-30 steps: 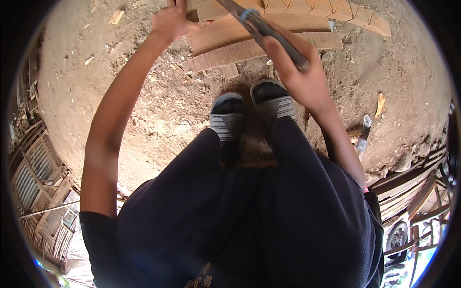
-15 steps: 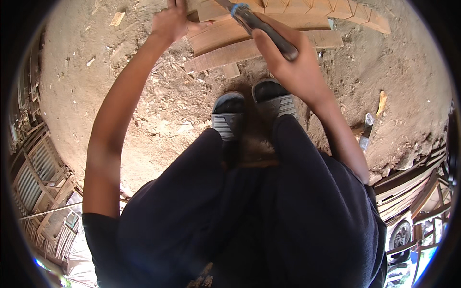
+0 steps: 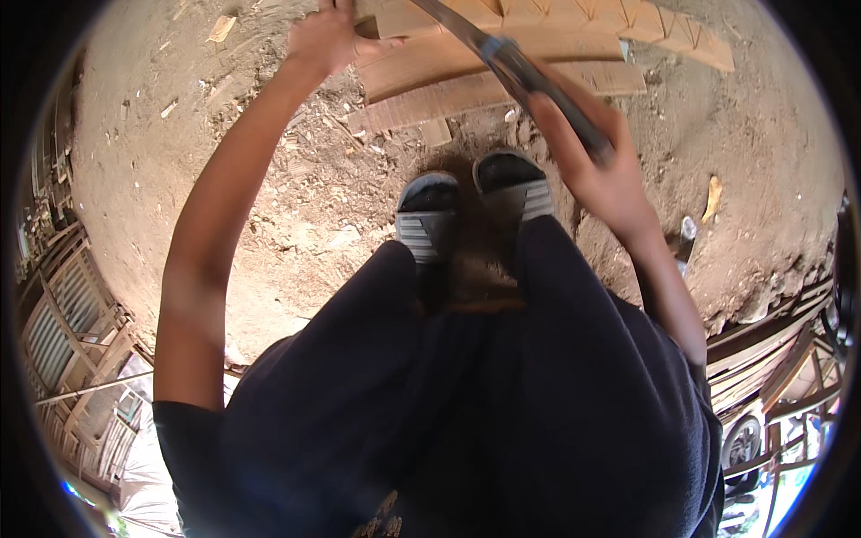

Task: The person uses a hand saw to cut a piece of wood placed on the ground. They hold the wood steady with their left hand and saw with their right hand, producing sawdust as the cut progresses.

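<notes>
**On bare dirt, blade over planks**

On the ground past my sandals (image 3: pixel 475 202), wooden planks (image 3: pixel 502 63) lie stacked. From the head view, my left hand (image 3: pixel 325 38) presses down on a plank's near end, fingers curled over it, probably to steady it. My right hand (image 3: pixel 603 175) is clamped around the dark handle of a long blade (image 3: pixel 502 56), which slants up-left above the planks, between both hands.
</notes>
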`<state>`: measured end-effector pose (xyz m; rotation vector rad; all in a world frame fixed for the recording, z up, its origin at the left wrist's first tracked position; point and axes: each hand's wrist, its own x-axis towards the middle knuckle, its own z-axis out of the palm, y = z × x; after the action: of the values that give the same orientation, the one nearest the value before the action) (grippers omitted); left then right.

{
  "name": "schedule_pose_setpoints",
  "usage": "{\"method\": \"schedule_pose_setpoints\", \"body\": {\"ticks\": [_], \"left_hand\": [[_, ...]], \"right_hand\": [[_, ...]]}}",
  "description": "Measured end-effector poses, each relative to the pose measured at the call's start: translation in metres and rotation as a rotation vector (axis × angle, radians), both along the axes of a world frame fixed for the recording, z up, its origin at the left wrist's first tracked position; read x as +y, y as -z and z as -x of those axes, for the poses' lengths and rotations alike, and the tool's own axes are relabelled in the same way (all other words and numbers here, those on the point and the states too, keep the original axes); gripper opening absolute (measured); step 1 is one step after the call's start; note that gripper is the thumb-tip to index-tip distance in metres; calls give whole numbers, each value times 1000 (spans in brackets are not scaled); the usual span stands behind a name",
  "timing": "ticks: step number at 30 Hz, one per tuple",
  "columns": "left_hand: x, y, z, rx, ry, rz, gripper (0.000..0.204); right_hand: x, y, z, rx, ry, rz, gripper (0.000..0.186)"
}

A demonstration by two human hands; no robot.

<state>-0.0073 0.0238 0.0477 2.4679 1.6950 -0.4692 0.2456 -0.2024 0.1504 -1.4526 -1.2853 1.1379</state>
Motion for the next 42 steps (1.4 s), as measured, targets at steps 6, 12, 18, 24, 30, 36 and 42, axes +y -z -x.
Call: {"method": "schedule_pose_setpoints", "body": {"ticks": [6, 12, 18, 24, 30, 36, 42], "left_hand": [[-1, 22, 14, -22, 105, -254, 149], [-5, 6, 4, -6, 59, -124, 149], [-3, 17, 12, -48, 66, -165, 148], [-4, 17, 12, -103, 101, -131, 148], [-10, 5, 9, -57, 29, -137, 146], [0, 21, 14, -65, 102, -146, 145], [-12, 4, 5, -44, 26, -121, 147]], "right_hand": [[-10, -11, 1, 43, -1, 59, 44], [7, 2, 13, -27, 0, -12, 43], [-29, -13, -9, 57, 18, 116, 41], [13, 1, 12, -43, 23, 14, 42], [-35, -15, -14, 5, -20, 112, 41], [26, -13, 5, -25, 55, 300, 41], [-26, -8, -4, 8, 60, -9, 39]]}}
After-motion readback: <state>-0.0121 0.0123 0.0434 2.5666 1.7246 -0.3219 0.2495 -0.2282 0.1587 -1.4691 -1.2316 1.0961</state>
